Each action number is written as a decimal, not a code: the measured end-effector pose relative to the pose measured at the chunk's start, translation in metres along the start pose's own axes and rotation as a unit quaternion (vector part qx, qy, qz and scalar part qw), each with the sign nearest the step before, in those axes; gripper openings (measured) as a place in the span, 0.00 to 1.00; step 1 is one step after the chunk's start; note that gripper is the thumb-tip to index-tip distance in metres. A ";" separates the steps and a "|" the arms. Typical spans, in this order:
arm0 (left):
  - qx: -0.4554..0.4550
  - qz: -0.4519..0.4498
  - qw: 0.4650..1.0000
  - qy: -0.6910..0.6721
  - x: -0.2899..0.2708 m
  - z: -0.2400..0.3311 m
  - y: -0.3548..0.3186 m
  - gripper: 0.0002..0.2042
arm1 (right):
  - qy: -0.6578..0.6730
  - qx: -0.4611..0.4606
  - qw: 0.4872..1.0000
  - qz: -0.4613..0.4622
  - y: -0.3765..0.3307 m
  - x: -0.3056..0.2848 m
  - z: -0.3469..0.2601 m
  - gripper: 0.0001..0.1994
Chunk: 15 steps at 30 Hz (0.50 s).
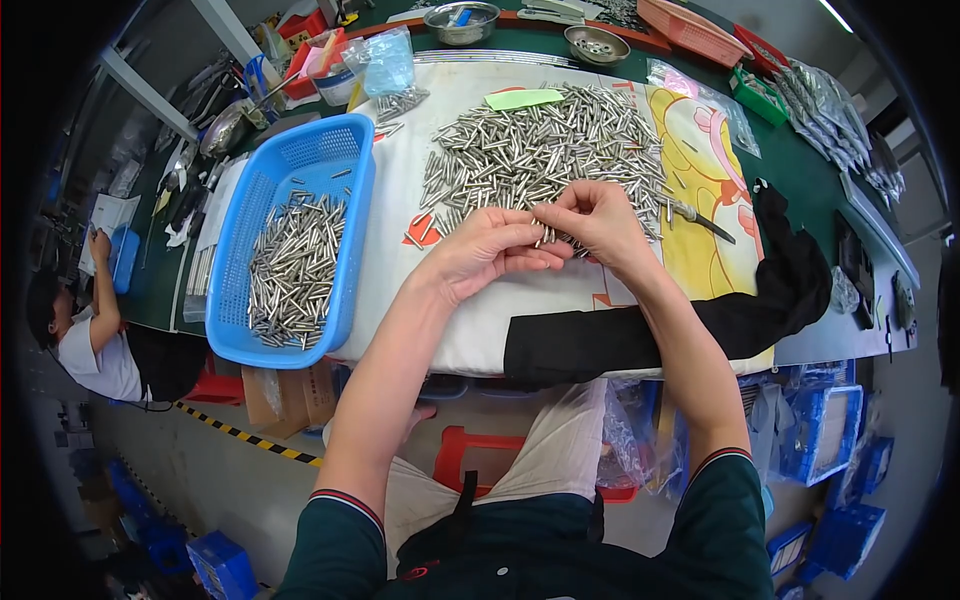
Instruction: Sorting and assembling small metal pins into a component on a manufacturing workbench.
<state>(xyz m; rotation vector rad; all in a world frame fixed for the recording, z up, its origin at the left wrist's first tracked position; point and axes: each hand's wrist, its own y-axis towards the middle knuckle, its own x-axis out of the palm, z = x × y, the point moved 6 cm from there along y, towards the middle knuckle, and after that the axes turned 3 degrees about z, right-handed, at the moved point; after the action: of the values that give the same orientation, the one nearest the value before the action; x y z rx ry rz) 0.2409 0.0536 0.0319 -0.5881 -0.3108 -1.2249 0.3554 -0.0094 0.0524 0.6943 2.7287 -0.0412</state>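
White cloth (395, 260) on a green table (785, 158) carries loose metal pins (540, 150).

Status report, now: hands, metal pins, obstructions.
Left hand, right hand close together. Metal pins heaped ahead, more in blue basket. Black cloth beneath right forearm, not blocking hands.

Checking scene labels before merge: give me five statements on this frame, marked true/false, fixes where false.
1. The left hand and right hand are close together at the metal-pin pile. True.
2. The blue basket stands left of the pile. True.
3. That basket is empty. False: it holds loose metal pins.
4. The green slip lies at the pile's far side. True.
5. The right hand is inside the basket. False: it is at the pile.
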 end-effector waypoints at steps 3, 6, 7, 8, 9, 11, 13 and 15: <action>-0.005 -0.014 1.000 -0.017 -0.001 0.000 0.000 0.14 | 0.002 0.003 1.000 0.006 -0.001 0.000 -0.002 0.12; -0.014 -0.028 0.999 -0.038 -0.001 -0.002 0.002 0.15 | 0.001 -0.001 1.000 0.013 -0.002 -0.001 -0.003 0.13; -0.014 -0.028 0.999 -0.038 -0.001 -0.002 0.002 0.15 | 0.001 -0.005 1.000 0.015 -0.002 -0.002 -0.003 0.13; -0.013 -0.040 0.998 -0.047 0.000 -0.002 0.002 0.15 | 0.000 -0.008 1.000 0.016 -0.002 -0.002 -0.003 0.13; -0.012 -0.052 0.997 -0.055 0.001 -0.001 0.002 0.15 | 0.000 -0.009 1.000 0.016 -0.002 -0.001 -0.004 0.13; -0.017 -0.059 0.996 -0.070 0.001 -0.001 0.001 0.15 | -0.015 -0.005 1.000 0.020 -0.003 -0.001 -0.006 0.13; -0.022 -0.065 0.994 -0.084 0.001 -0.001 0.000 0.15 | -0.027 -0.015 0.999 0.025 -0.003 0.000 -0.007 0.13; -0.021 -0.052 0.997 -0.058 0.001 -0.001 0.001 0.14 | -0.040 -0.024 0.998 0.032 -0.002 0.001 -0.005 0.14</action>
<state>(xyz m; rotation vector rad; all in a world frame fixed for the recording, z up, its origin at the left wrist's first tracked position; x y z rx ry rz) 0.2414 0.0524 0.0310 -0.6885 -0.4186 -1.3021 0.3522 -0.0107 0.0567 0.7502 2.6212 0.0114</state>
